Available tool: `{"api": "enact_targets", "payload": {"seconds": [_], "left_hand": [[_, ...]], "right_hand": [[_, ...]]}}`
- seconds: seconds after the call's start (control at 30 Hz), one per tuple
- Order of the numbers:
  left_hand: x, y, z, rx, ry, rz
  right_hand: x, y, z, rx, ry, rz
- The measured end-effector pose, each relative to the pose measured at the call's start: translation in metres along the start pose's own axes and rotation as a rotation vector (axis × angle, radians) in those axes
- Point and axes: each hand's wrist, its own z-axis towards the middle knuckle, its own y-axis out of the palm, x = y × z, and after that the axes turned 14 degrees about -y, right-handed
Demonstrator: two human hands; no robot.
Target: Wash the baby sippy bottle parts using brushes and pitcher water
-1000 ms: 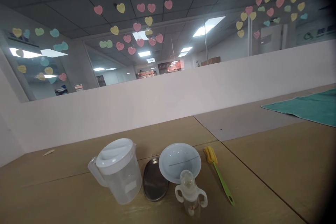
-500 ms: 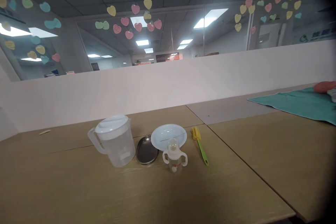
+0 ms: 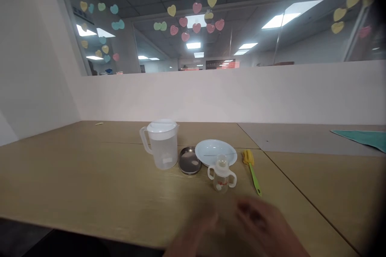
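A clear baby bottle [image 3: 221, 180] with two white handles and a domed cap stands upright on the table, in front of a pale plate [image 3: 208, 146] that it partly hides. Just short of the bottle, my left hand [image 3: 194, 229] is blurred by motion, its fingers stretched forward and nothing seen in them. Close to its right, my right hand [image 3: 267, 223] is also blurred, fingers loosely curved and apart, with no object visible in it. Neither hand touches the bottle. A bottle brush [image 3: 253, 172] with a yellow sponge head and green handle lies right of the bottle.
A lidded plastic pitcher [image 3: 164, 144] stands left, beside an oval metal tray [image 3: 189, 162]. A teal cloth [image 3: 364, 138] lies at the far right. Behind the table rises a white wall [image 3: 205, 96] under glass. The table's front edge shows at lower left.
Both hands have come into view from the bottom edge, in front of the bottle. The camera has turned left, so everything sits farther right in the picture. The objects appear unmoved on the table.
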Motion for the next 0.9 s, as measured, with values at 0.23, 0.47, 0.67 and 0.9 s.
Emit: {"api": "enact_targets", "payload": {"seconds": [0.23,0.47,0.67,0.9], "left_hand": [[-0.008,0.053,0.114,0.051,0.002,-0.102],[-0.041,0.084,0.132,0.110,-0.009,-0.039],[-0.049,0.087,0.129,0.152,0.093,-0.055],[-0.056,0.083,0.135,0.135,0.084,-0.069]], "right_hand": [[0.052,0.009,0.114,0.220,-0.051,-0.231],[0.066,0.016,0.115,0.148,0.041,0.123],[0.047,0.016,0.116,0.246,0.051,0.217],[0.054,0.030,0.112,0.427,-0.042,0.041]]}}
